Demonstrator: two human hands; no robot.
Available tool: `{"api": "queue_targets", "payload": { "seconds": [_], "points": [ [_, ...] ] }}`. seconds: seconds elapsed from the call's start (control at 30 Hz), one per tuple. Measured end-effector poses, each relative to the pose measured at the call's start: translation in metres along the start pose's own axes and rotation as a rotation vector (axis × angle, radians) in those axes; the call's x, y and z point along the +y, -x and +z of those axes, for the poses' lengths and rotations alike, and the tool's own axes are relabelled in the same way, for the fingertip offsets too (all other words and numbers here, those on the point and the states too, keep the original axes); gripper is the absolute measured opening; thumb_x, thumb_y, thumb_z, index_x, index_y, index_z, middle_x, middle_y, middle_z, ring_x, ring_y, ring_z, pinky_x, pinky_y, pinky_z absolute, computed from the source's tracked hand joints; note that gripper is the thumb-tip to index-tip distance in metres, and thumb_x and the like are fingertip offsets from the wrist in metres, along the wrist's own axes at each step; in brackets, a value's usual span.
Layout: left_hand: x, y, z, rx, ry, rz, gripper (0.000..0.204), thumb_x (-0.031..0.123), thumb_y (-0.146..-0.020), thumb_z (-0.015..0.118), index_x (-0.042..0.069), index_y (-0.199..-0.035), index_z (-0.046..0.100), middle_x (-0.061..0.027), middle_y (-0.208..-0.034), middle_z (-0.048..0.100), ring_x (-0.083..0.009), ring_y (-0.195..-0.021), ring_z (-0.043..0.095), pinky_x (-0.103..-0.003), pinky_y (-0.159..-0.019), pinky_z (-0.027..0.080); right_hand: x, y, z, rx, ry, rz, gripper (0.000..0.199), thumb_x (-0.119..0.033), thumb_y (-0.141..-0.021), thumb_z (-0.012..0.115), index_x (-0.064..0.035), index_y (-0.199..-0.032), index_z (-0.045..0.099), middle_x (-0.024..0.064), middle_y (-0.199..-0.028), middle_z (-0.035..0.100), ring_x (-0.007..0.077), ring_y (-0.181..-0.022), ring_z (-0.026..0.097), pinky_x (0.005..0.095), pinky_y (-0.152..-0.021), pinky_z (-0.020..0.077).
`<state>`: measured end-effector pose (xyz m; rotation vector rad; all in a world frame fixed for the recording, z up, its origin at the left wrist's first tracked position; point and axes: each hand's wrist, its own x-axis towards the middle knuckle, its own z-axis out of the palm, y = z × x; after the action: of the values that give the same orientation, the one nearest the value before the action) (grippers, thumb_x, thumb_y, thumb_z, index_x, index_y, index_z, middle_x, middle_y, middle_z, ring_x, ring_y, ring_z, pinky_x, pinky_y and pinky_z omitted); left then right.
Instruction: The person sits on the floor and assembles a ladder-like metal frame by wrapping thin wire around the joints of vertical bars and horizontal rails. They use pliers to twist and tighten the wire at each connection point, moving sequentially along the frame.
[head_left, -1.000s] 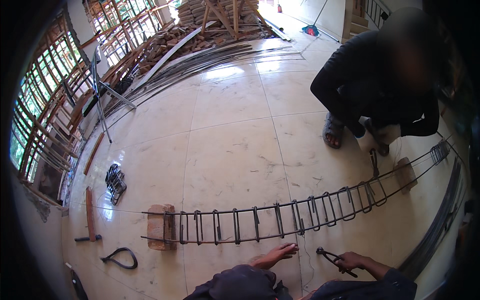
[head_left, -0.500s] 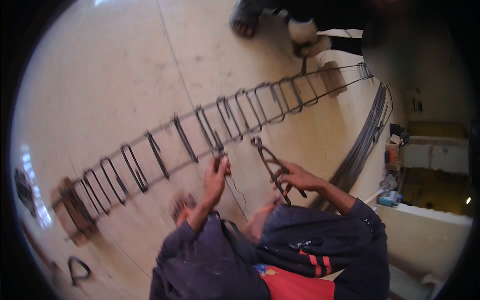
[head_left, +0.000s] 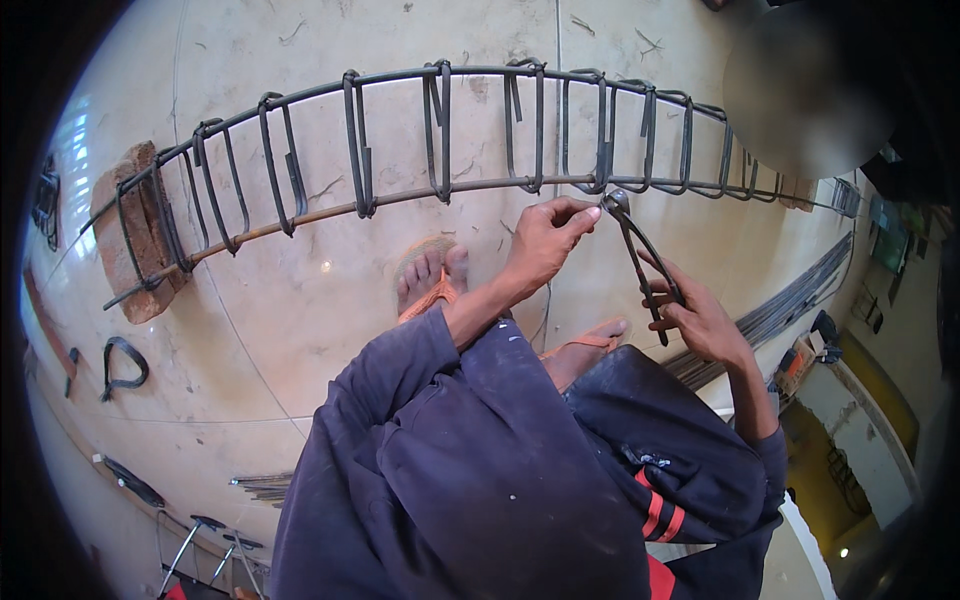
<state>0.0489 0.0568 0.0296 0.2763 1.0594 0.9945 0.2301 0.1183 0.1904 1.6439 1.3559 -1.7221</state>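
Note:
A long cage of steel reinforcing bars with bent stirrups (head_left: pixel 360 160) runs across the floor ahead of me. My left hand (head_left: pixel 545 245) is closed in a pinch just below the cage's near bar, apparently on a thin tie wire; the wire is mostly hidden by the fingers. In my right hand (head_left: pixel 700 315) are dark long-handled pincers (head_left: pixel 628 228). Their handles are spread between my fingers and thumb. The jaws meet my left fingertips, close under a stirrup corner.
A reddish brick (head_left: pixel 125 270) supports the cage's left end, with another brick (head_left: pixel 798 192) under its right end. A bundle of thin bars (head_left: pixel 790 300) lies at the right. My sandalled feet (head_left: pixel 435 275) are below the cage. A bent stirrup (head_left: pixel 125 368) lies at the left.
My view has shifted, so the cage now lies higher and more level. The pincers' jaws have come to my left fingertips. The other person at the far side is mostly out of view.

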Motion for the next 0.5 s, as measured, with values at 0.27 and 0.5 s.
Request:
{"api": "queue_targets", "payload": {
  "seconds": [0.27, 0.5],
  "points": [
    [0.003, 0.001, 0.001, -0.003, -0.038, -0.006, 0.029, 0.024, -0.088, 0.069, -0.001, -0.101, 0.07, -0.005, -0.08, 0.068, -0.0076, -0.069, 0.056, -0.024, -0.062, 0.046, -0.024, 0.007, 0.001, -0.063, -0.239, 0.118, 0.076, 0.005, -0.079, 0.04, -0.017, -0.15, 0.029, 0.0276, -0.127, 0.05, 0.0284, -0.11, 0.056, 0.0378, -0.09, 0.0529],
    [0.003, 0.004, 0.002, 0.047, -0.136, 0.063, 0.028, 0.022, -0.088, 0.068, -0.003, -0.101, 0.07, -0.0053, -0.074, 0.067, -0.0075, -0.065, 0.056, -0.025, -0.059, 0.045, -0.033, 0.008, 0.006, -0.006, -0.054, 0.16, 0.073, 0.002, -0.082, 0.041, -0.0162, -0.151, 0.026, 0.0206, -0.115, 0.057, 0.0222, -0.098, 0.059, 0.0345, -0.082, 0.0537]
  ]
}}
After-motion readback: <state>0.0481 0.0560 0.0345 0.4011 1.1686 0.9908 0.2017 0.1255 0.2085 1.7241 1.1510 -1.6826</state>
